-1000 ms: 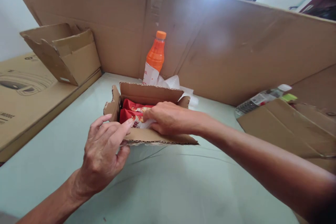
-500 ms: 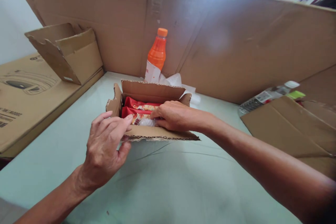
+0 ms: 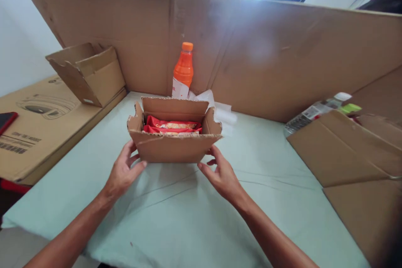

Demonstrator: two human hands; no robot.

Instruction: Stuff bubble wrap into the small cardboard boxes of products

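A small open cardboard box stands upright on the table with its flaps raised. Inside it lie red snack packets with printed fronts; their lower parts are hidden by the front wall. My left hand is at the lower left corner of the box, thumb at the front and fingers along the side. At the lower right corner, my right hand holds it the same way, thumb in front and fingers partly hidden beside the wall.
Behind the box stand an orange drink bottle and clear bubble wrap. To the left, an open carton rests on a large flat box. At right, a clear bottle sticks out of another carton. A tall cardboard wall closes the back.
My right hand has come out of the box to its lower right corner. My left hand has dropped from the rim to the lower left corner. The front flap now stands higher.
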